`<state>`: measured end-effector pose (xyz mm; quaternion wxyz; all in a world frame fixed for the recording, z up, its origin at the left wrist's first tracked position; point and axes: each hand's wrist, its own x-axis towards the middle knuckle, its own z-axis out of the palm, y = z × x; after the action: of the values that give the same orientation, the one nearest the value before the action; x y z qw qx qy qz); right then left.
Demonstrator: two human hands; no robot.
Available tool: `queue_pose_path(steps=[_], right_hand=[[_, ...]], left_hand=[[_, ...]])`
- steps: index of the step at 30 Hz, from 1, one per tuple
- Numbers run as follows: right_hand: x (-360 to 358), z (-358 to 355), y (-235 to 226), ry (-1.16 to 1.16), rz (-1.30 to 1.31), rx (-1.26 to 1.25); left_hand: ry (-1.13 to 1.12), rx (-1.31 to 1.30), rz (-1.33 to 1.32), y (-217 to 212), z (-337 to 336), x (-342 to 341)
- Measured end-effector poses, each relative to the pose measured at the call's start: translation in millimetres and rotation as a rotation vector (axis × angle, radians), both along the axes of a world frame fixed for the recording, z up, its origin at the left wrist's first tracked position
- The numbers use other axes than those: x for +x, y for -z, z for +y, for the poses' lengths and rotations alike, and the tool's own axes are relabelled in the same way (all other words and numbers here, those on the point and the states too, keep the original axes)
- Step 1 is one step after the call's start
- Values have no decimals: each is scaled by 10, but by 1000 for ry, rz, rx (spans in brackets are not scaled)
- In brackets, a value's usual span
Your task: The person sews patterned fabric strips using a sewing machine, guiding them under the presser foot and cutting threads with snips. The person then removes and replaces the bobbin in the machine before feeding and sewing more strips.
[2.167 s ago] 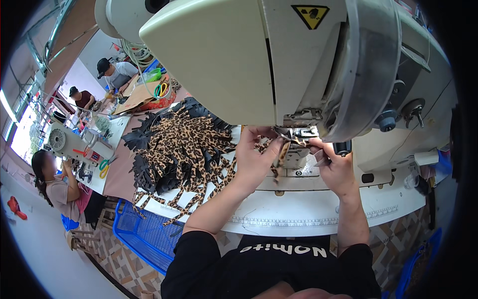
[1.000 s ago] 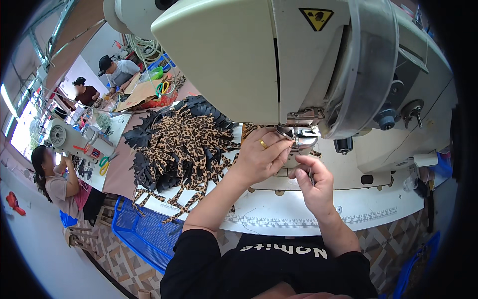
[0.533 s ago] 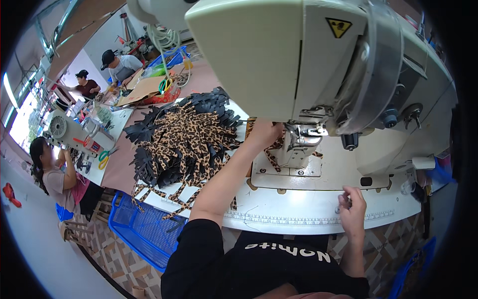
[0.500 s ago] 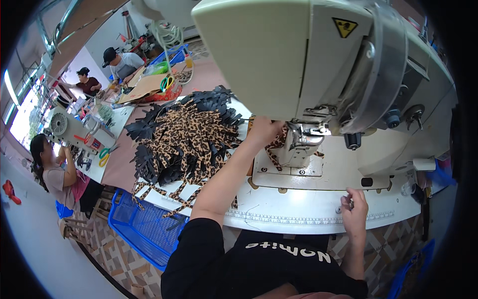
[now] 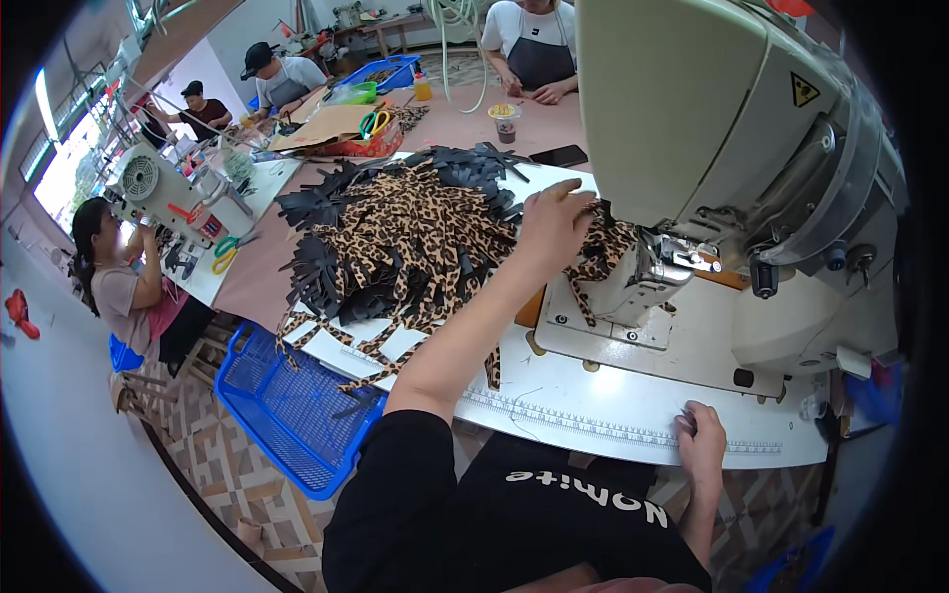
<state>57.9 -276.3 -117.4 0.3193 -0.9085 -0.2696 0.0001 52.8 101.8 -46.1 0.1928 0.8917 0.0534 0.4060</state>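
My left hand (image 5: 556, 229) reaches over the bench to the left of the sewing machine's post (image 5: 647, 282). Its fingers are apart, beside a bunch of leopard-print strips (image 5: 605, 242) gathered at the post; I make out nothing held in them. Some strips hang down the post's side. My right hand (image 5: 702, 440) rests at the bench's front edge near the printed ruler (image 5: 613, 431), fingers curled together. Whatever they may hold is too small to make out. Left of my left forearm lies a large heap of leopard-print strips (image 5: 395, 227) with black strips (image 5: 331, 272) around and under it.
The machine head (image 5: 672, 109) overhangs the bench on the right. A blue plastic basket (image 5: 287, 405) sits below the bench's left edge. Beyond the heap are a phone (image 5: 560, 155), a drink cup (image 5: 504, 124) and scissors (image 5: 375, 124). Several people work at nearby tables.
The view has shifted, revealing a person across the table. My left hand has drawn back from behind the machine head, uncovering the leopard-print strips at the post. My right hand stays near the front edge.
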Motion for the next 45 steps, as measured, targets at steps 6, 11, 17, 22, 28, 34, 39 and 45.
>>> queue_pose_path(steps=[6, 11, 17, 22, 28, 34, 39, 45], right_hand=[[-31, 75, -43, -23, -77, -134], [9, 157, 13, -66, -25, 25], [-20, 142, 82, -90, 20, 120], [22, 52, -111, -41, 52, 204], [121, 1, -942, -239, -19, 468], [212, 66, -1786, -269, -303, 843], [500, 157, -2121, -60, -362, 1013], [620, 11, -2080, 28, -335, 1113]], left_hand=[[1, 38, 124, 383, -154, -318], [73, 51, 151, 525, -237, -325], [147, -122, 11, 309, -102, -80], [15, -395, -332, 204, 23, 136], [6, 87, 321, 549, -104, 64], [241, -235, 204, 261, -175, -360], [325, 64, 449, 121, -603, -924], [253, -83, 252, 379, -741, -1289]])
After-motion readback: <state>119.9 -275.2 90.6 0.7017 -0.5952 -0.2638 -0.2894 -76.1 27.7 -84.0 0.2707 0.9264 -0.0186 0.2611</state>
